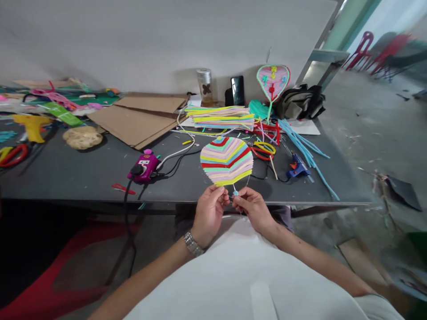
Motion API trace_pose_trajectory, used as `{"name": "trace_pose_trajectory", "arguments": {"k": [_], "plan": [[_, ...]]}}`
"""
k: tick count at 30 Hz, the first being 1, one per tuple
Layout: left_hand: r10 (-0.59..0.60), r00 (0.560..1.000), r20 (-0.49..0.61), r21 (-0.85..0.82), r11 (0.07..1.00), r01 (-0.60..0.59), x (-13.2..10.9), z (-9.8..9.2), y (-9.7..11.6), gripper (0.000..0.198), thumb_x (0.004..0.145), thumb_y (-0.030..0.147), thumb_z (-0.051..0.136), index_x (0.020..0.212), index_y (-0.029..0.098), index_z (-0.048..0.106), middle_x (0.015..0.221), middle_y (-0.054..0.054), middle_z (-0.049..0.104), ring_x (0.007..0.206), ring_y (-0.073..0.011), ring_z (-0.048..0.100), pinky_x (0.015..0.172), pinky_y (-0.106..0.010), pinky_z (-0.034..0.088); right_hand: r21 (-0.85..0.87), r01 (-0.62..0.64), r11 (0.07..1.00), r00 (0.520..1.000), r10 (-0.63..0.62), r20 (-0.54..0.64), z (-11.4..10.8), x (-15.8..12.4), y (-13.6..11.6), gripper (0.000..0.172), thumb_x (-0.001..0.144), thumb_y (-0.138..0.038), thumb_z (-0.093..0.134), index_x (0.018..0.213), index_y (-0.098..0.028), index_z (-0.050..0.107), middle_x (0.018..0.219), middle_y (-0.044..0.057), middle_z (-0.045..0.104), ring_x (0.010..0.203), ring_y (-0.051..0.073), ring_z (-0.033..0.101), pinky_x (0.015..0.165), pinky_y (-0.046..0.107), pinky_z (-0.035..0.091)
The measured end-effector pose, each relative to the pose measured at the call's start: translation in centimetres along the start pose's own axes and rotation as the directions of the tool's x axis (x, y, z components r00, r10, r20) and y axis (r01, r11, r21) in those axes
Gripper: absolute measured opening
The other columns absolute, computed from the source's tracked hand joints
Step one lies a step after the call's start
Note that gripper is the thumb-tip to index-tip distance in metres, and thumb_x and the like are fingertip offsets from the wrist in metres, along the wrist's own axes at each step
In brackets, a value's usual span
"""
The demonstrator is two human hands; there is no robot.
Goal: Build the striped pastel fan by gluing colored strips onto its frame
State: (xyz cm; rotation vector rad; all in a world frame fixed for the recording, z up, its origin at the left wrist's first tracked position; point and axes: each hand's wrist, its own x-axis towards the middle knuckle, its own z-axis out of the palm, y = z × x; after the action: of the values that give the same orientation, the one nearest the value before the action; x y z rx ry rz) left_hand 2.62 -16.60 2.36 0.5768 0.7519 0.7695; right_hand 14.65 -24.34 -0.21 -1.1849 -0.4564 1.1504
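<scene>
Inspecting the work held in front of the white shirt, we record the left hand and the right hand raised close together, just short of the dark table's edge. The left fingers are closed in a firm pinch, and the right fingers are likewise closed, the two sets almost meeting. Between them they have hold of the thin wire stems at the foot of the striped pipe-cleaner panel. The panel stands upright directly above the fingertips, banded in pink, yellow, red, green and blue. We note a small light-blue bead on the stems, between the two sets of fingers. A steel wristwatch sits behind the left fingers, on that wrist.

Beyond the left fingers, on the table, lies a magenta power socket with black and white cords. Beyond the right fingers we find a blue glue gun, and loose light-blue pipe cleaners run past it. Red-and-yellow-handled scissors lie further out, above the right fingers. Farthest ahead of the fingertips are a bundle of striped pipe cleaners, brown cardboard sheets and a finished heart-shaped pipe-cleaner piece.
</scene>
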Motion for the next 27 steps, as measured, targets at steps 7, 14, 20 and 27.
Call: {"name": "trace_pose_trajectory", "arguments": {"k": [7,14,20,27], "plan": [[-0.024,0.999,0.039,0.044,0.999,0.022,-0.5,-0.2,-0.7,0.045,0.063,0.033,0.095,0.096,0.014,0.071,0.082,-0.001,0.072,0.070,-0.0122,0.065,0.068,-0.026,0.054,-0.012,0.018,1.000,1.000,-0.018,0.012,-0.5,-0.4,-0.3,0.047,0.063,-0.056,0.097,0.076,-0.022,0.067,0.063,-0.002,0.071,0.055,0.010,0.056,0.055,0.024,0.042],[0.164,0.974,-0.158,0.087,0.985,-0.152,0.8,-2.2,2.6,0.047,0.063,0.038,0.094,0.103,0.019,0.076,0.094,-0.002,0.074,0.076,-0.0105,0.065,0.069,-0.023,0.048,0.039,0.005,0.999,1.000,-0.005,-0.014,-0.7,-0.6,-0.6,0.046,0.063,-0.052,0.098,0.074,-0.023,0.064,0.065,-0.002,0.070,0.055,0.010,0.053,0.053,0.024,0.036],[0.750,0.600,-0.280,0.219,0.658,-0.720,1.1,-4.9,12.9,0.034,0.077,0.043,0.083,0.094,0.019,0.065,0.082,0.004,0.067,0.073,-0.0108,0.061,0.064,-0.023,0.044,0.139,-0.032,0.990,0.999,0.030,0.015,-1.1,-0.7,-1.1,0.046,0.063,-0.047,0.099,0.072,-0.023,0.060,0.065,-0.004,0.067,0.057,0.009,0.052,0.056,0.023,0.036],[0.912,0.399,0.099,0.460,0.314,-0.830,-0.4,-4.9,10.7,0.047,0.092,0.044,0.067,0.058,0.022,0.043,0.052,0.004,0.049,0.053,-0.0125,0.049,0.056,-0.027,0.039,0.186,-0.092,0.978,0.994,0.079,0.072,-0.8,-0.4,-1.1,0.047,0.062,-0.043,0.100,0.074,-0.023,0.059,0.066,-0.003,0.066,0.061,0.011,0.054,0.055,0.023,0.036]]}}
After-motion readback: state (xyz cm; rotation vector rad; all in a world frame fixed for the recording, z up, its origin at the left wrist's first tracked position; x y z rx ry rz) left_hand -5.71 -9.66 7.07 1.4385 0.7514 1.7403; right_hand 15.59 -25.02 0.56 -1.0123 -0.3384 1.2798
